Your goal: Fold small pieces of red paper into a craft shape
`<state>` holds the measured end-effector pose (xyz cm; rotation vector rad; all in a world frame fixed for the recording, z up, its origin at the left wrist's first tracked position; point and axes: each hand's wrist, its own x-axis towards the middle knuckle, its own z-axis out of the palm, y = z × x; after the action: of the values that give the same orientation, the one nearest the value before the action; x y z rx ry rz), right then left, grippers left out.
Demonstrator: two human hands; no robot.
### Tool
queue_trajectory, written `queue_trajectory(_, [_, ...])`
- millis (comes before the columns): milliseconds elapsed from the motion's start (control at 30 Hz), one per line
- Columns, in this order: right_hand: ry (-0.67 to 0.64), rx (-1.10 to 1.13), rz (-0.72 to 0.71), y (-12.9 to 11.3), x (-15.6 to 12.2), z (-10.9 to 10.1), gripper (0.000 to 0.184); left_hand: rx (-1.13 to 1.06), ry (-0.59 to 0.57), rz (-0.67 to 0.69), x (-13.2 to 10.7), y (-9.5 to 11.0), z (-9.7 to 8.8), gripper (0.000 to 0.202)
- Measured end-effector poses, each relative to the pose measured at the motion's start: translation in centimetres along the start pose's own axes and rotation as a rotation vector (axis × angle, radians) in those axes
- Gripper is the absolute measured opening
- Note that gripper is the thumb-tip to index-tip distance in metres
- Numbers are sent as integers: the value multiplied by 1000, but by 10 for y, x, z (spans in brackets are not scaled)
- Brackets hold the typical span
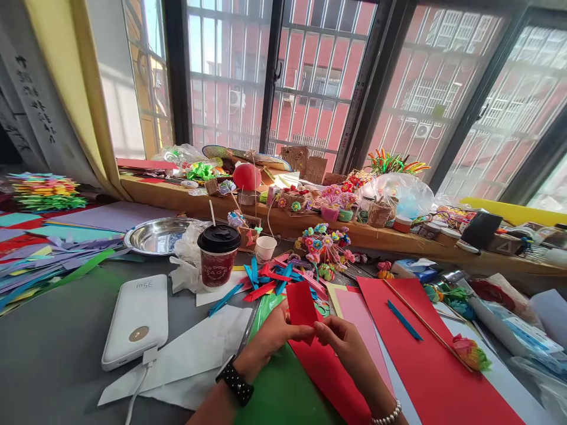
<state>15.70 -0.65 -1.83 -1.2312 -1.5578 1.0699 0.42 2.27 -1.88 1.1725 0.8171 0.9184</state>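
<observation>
A small red paper rectangle (300,303) stands upright between my two hands, low in the middle of the view. My left hand (270,337), with a black watch on its wrist, pinches the paper's lower left edge. My right hand (348,345), with a bead bracelet on its wrist, pinches the lower right corner. Under the hands lie a green sheet (283,392) and a red sheet (330,378). A pink sheet (361,316) lies just to the right of the hands.
A white power bank (137,319) with a cable lies left, near a lidded red cup (218,255), a small paper cup (266,247) and a steel bowl (157,235). Coloured strips (270,278), a large red sheet (425,354) with a stick (427,333), and craft flowers (323,243) crowd the table.
</observation>
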Motion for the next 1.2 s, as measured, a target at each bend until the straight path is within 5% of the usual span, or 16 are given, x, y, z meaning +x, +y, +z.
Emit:
queue_trajectory(300, [82,-103,-114,2,-1,7,30,-22,-38,7,1,2,-3,49])
queue_trajectory(433, [177,-54,-103,0,0,1,31,18,-136,19,1,1,-4,42])
queue_trajectory(667, [260,8,-108,-5,-3,5,24,171,-288,-28,-4,-8,5,58])
queue_trajectory(900, [278,-11,-132,-2,-3,8,23,95,-43,73,-2,3,6,32])
queue_trajectory(1200, [436,-243,-298,1,-7,13,18,59,89,113,-7,8,11,27])
